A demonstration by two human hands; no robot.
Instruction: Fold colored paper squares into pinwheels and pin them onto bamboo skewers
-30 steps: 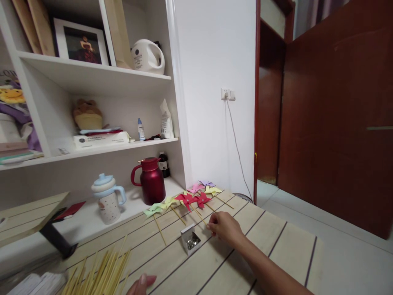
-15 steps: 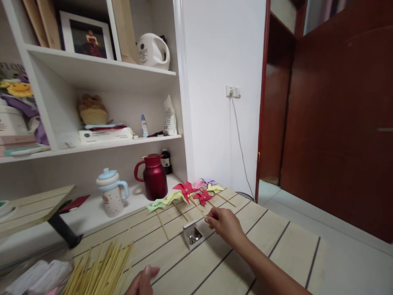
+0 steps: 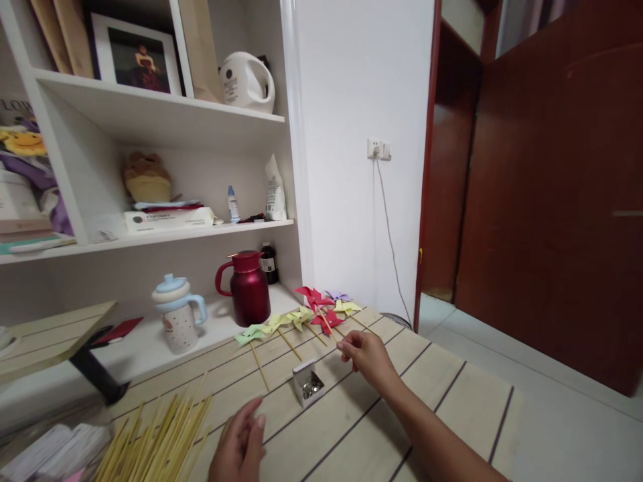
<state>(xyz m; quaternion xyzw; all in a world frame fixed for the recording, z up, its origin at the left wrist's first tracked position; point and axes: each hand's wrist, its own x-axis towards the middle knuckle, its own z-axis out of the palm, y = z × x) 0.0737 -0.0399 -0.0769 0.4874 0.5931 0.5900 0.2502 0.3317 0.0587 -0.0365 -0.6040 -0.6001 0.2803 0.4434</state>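
Between thumb and fingers, my right hand (image 3: 364,355) pinches the lower end of a wooden stick topped by a red paper pinwheel (image 3: 313,298). Behind it on the table lie several more pinwheels: another red one (image 3: 327,323), yellow ones (image 3: 300,317), a pale green one (image 3: 251,335) and a purple one (image 3: 338,295). My left hand (image 3: 238,442) is open and holds nothing, its fingers slightly bent. It sits between a bundle of thin wooden sticks (image 3: 155,438) and a small open white box (image 3: 308,383) containing small shiny metal pieces.
A red thermos jug (image 3: 251,292) and a speckled tumbler (image 3: 181,328) with a blue lid stand behind the striped table (image 3: 382,428). White shelves (image 3: 165,107) rise at the back left. A cord (image 3: 389,227) hangs from the wall socket. White packets (image 3: 55,452) lie front left.
My right hand has lifted the red pinwheel by its stick, away from the others. My left hand has come further into view and its fingers have spread. The view has shifted slightly.
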